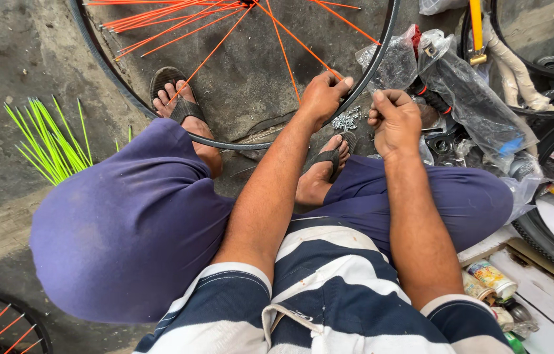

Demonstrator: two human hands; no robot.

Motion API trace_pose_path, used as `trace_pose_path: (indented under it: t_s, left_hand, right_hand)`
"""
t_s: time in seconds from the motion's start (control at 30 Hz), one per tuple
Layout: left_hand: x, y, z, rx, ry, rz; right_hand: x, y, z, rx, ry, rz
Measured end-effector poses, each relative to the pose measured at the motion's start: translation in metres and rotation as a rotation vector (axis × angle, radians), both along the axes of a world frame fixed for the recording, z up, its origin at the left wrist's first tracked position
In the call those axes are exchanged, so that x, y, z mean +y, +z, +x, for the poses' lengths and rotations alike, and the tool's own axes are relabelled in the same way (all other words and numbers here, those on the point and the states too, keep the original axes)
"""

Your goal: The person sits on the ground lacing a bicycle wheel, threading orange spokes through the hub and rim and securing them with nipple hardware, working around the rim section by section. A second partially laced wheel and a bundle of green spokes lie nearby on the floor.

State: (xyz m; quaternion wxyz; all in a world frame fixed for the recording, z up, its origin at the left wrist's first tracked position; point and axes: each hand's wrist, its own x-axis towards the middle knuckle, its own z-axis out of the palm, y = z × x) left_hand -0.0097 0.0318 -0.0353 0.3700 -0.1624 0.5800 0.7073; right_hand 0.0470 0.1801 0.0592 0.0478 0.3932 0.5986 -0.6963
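Striped shirt [329, 288] lay nearest. Beyond the knees, left hand [321, 98] pinched the rim [382, 49] where an orange spoke [296, 40] met it; right hand [395, 121], curled shut just right, held something unseen, nipples [346, 119] between them.

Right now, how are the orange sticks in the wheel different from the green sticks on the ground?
The orange spokes are fitted into the black wheel rim, fanning out toward it; the green spokes lie loose in a heap on the concrete floor. The left hand grips the rim beside an orange one; no hand touches the green ones. Both are thin, straight and bright.
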Motion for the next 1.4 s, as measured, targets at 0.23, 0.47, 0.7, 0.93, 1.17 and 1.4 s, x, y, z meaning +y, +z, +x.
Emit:
trace_pose_path:
  t_s: [0.23,0.47,0.7,0.93,1.17,1.4]
  left_hand:
    - [-0.005,0.008,-0.006,-0.050,0.029,0.023]
    - [-0.005,-0.001,-0.006,-0.144,0.100,0.194]
    - [-0.003,-0.010,-0.002,-0.084,0.086,0.140]
    - [-0.005,-0.006,-0.002,-0.095,0.084,0.141]
    - [-0.007,0.003,-0.004,-0.035,0.055,0.056]
    - [-0.007,0.008,-0.004,-0.034,0.037,0.033]
  right_hand:
    - [0.001,-0.019,0.004,0.017,-0.042,0.017]
    - [-0.013,-0.023,0.000,0.037,0.017,0.061]
    - [-0.029,-0.025,-0.004,0.069,0.082,0.160]
    - [-0.031,-0.028,-0.006,0.115,0.129,0.250]
    - [-0.031,-0.029,-0.005,0.080,0.105,0.182]
    - [-0.032,-0.027,-0.004,0.077,0.061,0.111]
